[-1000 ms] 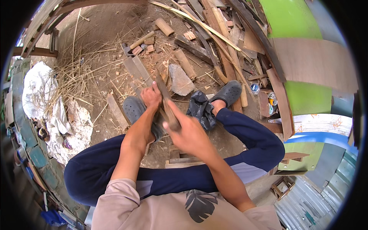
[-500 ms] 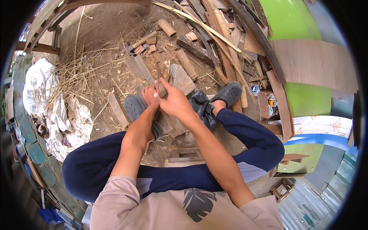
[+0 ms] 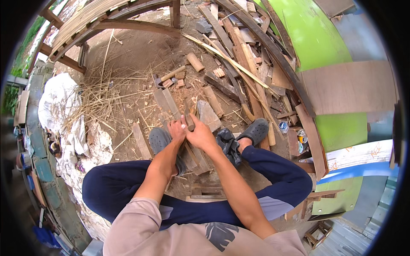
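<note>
My right hand (image 3: 200, 135) is closed round the wooden handle of a knife (image 3: 187, 107), its narrow dark blade pointing away from me. Against it, my left hand (image 3: 176, 130) is closed with its fingers bent; what lies in them is hidden. Both hands meet between my feet, above wooden boards (image 3: 196, 162) on the ground. Farther off, another pair of boards (image 3: 166, 101) lies side by side. To the right of the knife rests a flat grey stone (image 3: 208, 116). A crumpled black plastic bag (image 3: 228, 146) sits beside my right foot.
A hammer (image 3: 171, 74) lies beyond the boards near short wood blocks. Wood scraps and long strips (image 3: 252, 81) pile up at the far right. Dry straw (image 3: 102, 100) litters the left ground by a white sack (image 3: 60, 98). A slatted bench (image 3: 92, 21) stands far left.
The view has tilted up and shifted, so more of the bench shows and the scene sits lower and to the right. Both hands stay together, with the knife still in my right hand.
</note>
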Tool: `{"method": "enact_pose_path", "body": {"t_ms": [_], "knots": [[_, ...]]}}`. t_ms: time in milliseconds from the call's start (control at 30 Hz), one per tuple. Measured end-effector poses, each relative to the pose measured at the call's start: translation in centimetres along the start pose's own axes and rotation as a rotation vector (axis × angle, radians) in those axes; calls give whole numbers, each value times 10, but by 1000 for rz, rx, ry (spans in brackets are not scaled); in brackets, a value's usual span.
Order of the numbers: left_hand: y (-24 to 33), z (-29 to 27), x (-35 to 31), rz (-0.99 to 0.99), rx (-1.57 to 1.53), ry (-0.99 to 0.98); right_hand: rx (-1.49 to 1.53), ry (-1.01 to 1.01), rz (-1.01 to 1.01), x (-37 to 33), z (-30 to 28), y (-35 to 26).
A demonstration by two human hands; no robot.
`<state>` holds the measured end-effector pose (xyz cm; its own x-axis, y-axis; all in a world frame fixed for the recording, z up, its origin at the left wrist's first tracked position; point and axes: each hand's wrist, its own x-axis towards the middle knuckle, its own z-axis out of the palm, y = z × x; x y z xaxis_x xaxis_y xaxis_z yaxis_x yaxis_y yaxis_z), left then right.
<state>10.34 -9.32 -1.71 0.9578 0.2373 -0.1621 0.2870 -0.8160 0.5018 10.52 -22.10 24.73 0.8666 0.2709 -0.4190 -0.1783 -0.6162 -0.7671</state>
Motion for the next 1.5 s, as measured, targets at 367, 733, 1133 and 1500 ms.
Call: {"method": "enact_pose_path", "body": {"t_ms": [367,733,1133,1500], "knots": [[26,-63,2,-381,-58,-302,2,-173,93,-43,-32,-53],[-3,-39,4,-253,-355,-358,58,2,-91,-106,-24,-9],[6,-39,-16,-148,-394,-422,109,19,-8,-113,-36,1],[-3,-13,-25,-258,-269,-357,44,-82,47,-94,-19,0]]}}
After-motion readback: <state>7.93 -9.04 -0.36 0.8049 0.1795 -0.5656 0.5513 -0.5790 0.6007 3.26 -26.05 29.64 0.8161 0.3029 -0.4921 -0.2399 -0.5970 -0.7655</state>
